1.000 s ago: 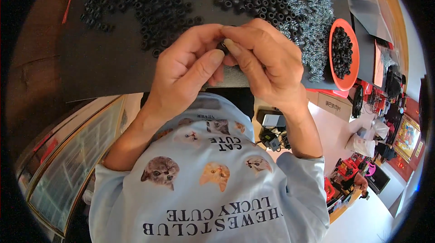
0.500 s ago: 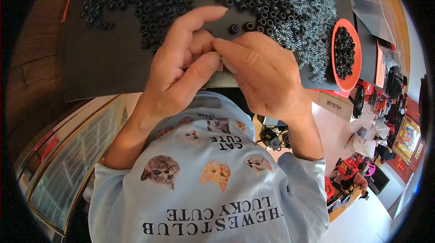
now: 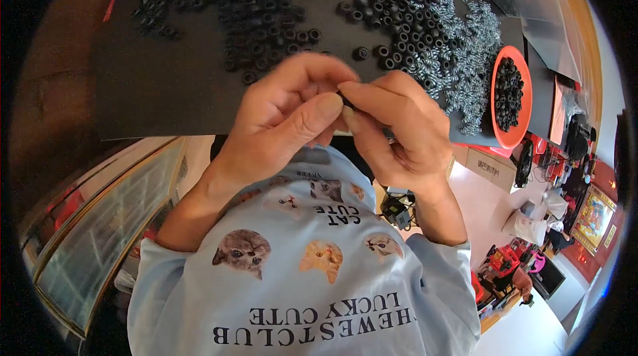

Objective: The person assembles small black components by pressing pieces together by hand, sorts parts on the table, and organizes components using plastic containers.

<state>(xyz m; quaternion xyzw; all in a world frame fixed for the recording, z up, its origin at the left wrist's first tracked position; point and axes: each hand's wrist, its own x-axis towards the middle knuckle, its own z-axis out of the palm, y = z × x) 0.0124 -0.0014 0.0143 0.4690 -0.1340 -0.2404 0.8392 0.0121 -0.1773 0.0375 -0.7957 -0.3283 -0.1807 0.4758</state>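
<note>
Close to the table's near edge, the fingertips of my two hands meet. My left hand (image 3: 282,113) is closed, its thumb pressed toward the curled forefinger. Between the thumb and the right fingertips a bit of a small black part (image 3: 345,101) shows; the rest of it is covered by fingers. My right hand (image 3: 407,123) pinches at the same spot with thumb and forefinger. Just beyond the hands lie many loose black ring-shaped parts (image 3: 266,24), each with a hole through it. Beside them, to the right, spreads a heap of small silvery springs (image 3: 468,57).
An orange oval dish (image 3: 526,100) of black ring-shaped parts stands at the right of the dark tabletop (image 3: 159,90). Below the table's right side is a cardboard box (image 3: 488,167). A glass-paned frame (image 3: 109,223) leans at the lower left.
My left forefinger, stretched out before, has curled in toward the right hand. A dark bit now shows between the fingertips. The whole view has shifted slightly, so the table appears a little lower and farther right.
</note>
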